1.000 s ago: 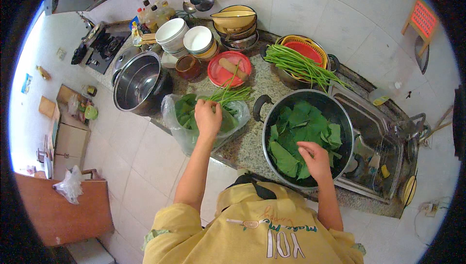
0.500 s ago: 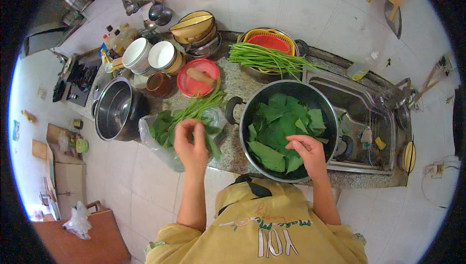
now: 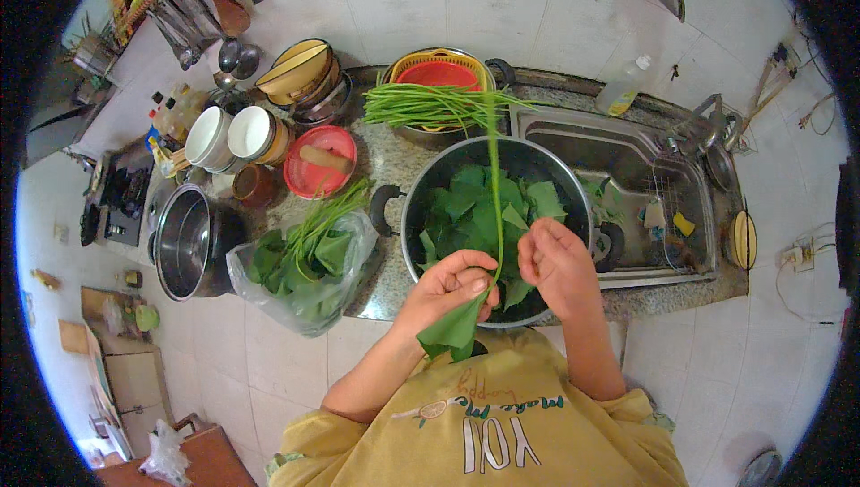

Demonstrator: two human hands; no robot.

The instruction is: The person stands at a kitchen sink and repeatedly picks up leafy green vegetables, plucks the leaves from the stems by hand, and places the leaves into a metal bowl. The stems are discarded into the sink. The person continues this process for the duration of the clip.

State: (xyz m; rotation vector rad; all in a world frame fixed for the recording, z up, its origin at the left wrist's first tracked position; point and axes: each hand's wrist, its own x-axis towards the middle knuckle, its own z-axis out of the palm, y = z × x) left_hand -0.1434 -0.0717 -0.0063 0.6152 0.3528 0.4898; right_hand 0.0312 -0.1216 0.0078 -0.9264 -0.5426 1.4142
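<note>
Pinched in my left hand [image 3: 448, 288] is a leafy green stalk [image 3: 494, 182]; its leaf hangs down toward my shirt and its long stem points up and away. Just right of it, my right hand [image 3: 563, 263] has its fingers curled together, and what they hold, if anything, is hidden. Both hands are over the near part of a large dark pot [image 3: 419, 169], which holds many loose green leaves [image 3: 475, 196]. To the left, a clear plastic bag [image 3: 313, 308] contains more leafy stalks [image 3: 309, 258]. Bare green stems [image 3: 439, 106] lie across a red and yellow basket [image 3: 448, 70] behind the pot.
At right is a steel sink [image 3: 618, 137] with a wire rack, a yellow sponge [image 3: 684, 224] and a few leaves. An empty steel pot [image 3: 197, 241], a red basin [image 3: 313, 178], white bowls [image 3: 251, 133] and yellow bowls [image 3: 291, 75] stand on the left counter.
My left hand has moved right from the bag to the pot, bringing a leafy stalk. My right hand remains over the pot, now close beside the left. The view has shifted.
</note>
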